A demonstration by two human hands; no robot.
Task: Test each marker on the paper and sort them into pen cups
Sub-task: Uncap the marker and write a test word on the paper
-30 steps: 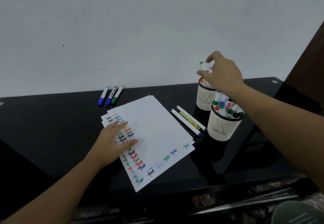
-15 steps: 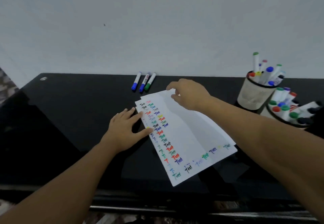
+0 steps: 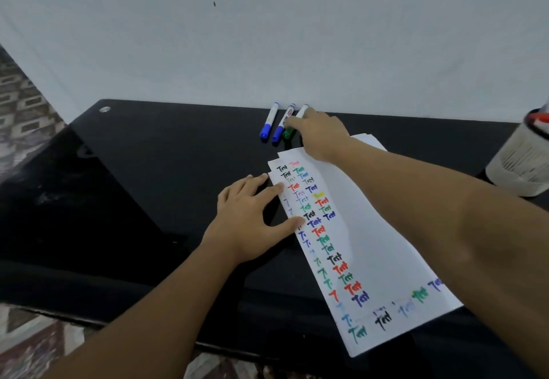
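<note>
The left hand [image 3: 248, 218] lies flat and wide on the black table [image 3: 142, 176], its fingertips pressing the edge of the paper [image 3: 350, 230]. The paper is full of little colored words. Up at 12 o'clock from the paper, three markers lie side by side. The right hand [image 3: 319, 133] reaches over the paper and its fingers touch the green marker [image 3: 288, 132]. I cannot tell if it grips it. A white pen cup [image 3: 523, 164] stands at 3 o'clock
</note>
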